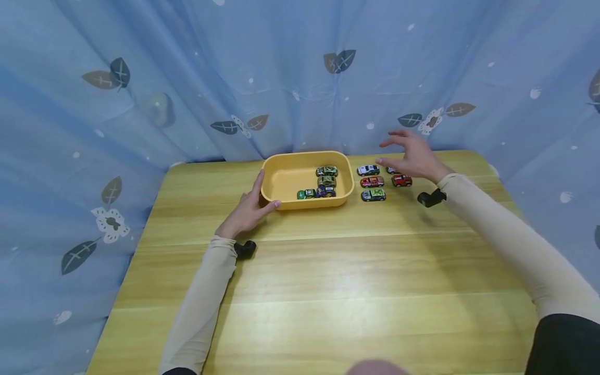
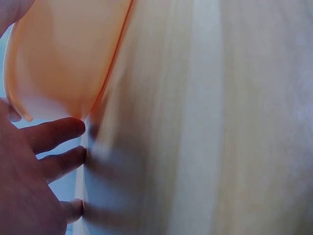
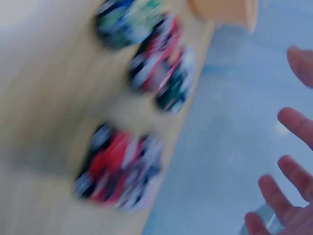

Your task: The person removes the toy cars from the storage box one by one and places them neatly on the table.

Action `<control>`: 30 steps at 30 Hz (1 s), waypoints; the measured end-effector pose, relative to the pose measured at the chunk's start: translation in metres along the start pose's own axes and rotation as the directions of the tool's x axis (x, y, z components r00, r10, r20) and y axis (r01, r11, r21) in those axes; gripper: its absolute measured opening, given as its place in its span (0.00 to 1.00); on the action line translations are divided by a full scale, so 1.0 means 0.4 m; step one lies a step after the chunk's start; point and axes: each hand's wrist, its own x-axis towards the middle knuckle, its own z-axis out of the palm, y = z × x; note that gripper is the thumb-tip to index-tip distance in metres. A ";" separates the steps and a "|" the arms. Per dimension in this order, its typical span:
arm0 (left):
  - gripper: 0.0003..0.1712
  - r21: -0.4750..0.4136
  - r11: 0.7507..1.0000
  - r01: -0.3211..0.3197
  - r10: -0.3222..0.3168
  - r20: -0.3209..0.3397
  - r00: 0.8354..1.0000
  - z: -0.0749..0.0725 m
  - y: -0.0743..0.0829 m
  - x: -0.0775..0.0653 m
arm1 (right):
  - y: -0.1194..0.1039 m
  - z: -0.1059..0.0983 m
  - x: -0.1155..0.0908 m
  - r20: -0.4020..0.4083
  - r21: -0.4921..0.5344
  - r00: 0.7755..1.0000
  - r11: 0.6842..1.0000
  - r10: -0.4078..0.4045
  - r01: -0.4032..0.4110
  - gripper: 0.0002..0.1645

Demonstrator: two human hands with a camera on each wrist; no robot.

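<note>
Cars seem to me light and stiff, best pinched by the sides. Right hand hovers empty, fingers apart; left hand, spread, touches the tray.

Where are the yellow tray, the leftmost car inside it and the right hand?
Yellow tray (image 1: 287, 177): head view, on its bare inner floor.
Leftmost car (image 1: 307, 194): head view, on the middle of its top.
Right hand (image 1: 416, 156): head view, on the back of the hand.

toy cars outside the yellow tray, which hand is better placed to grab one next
Probably the right hand: it's empty and hovers by the loose toy cars, while the left hand holds the yellow tray at its opposite end.
</note>
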 end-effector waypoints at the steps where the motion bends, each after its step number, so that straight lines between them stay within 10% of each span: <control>1: 0.61 -0.003 1.000 0.001 -0.001 -0.001 1.000 -0.001 0.001 0.000 | -0.017 0.003 0.016 0.007 0.003 1.000 1.000 -0.010 0.010 0.31; 11: 0.62 -0.017 1.000 -0.005 0.005 -0.003 1.000 -0.008 0.009 -0.003 | -0.177 0.082 0.137 0.144 -0.007 0.977 0.987 -0.157 0.159 0.25; 30: 0.62 -0.042 0.999 -0.023 0.022 -0.007 1.000 -0.009 0.002 0.002 | -0.388 0.247 0.231 0.492 -0.173 0.844 0.926 -0.212 0.334 0.20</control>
